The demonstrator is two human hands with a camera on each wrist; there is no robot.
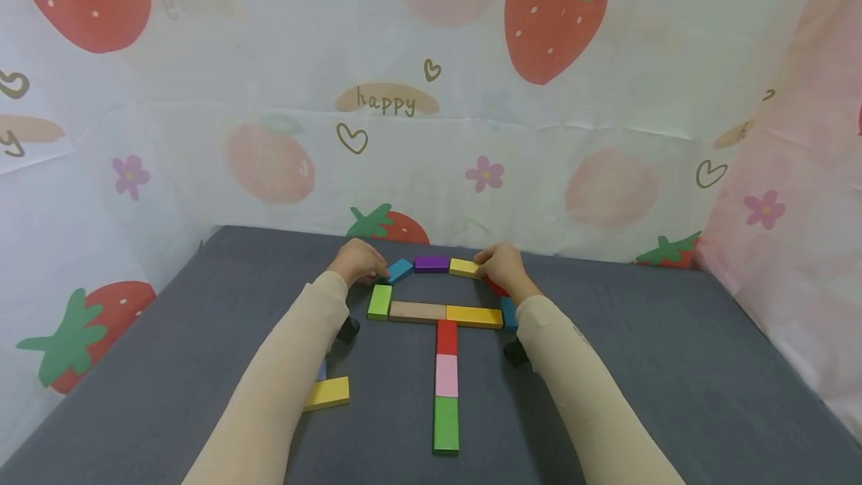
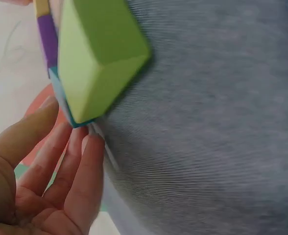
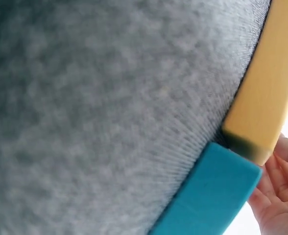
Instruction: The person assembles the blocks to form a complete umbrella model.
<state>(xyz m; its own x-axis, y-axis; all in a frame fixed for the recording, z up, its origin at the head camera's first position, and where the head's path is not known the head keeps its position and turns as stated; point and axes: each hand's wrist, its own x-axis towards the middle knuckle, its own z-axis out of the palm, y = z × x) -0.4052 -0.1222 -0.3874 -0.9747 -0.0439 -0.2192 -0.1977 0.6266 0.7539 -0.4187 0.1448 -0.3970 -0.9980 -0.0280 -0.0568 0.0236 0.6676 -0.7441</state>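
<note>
In the head view, my left hand point(image 1: 358, 260) is at the outer end of a blue block point(image 1: 400, 270), at the upper left of an arch of coloured blocks. The left wrist view shows the thumb along one side of this block and the fingers point(image 2: 87, 147) at its end, below a light green block point(image 2: 102, 63). My right hand point(image 1: 505, 269) has its fingertips at the right end of a yellow block point(image 1: 463, 268). It partly covers a red block point(image 1: 495, 287). A purple block point(image 1: 431, 265) lies between the hands. In the right wrist view, the right fingers are partly hidden.
A beige block point(image 1: 417, 312) and an orange-yellow block point(image 1: 474, 316) form a bar, with a second blue block point(image 1: 509, 314) at its right. Red, pink and green blocks point(image 1: 446, 424) run down from it. Another yellow block point(image 1: 328, 393) lies by the left sleeve.
</note>
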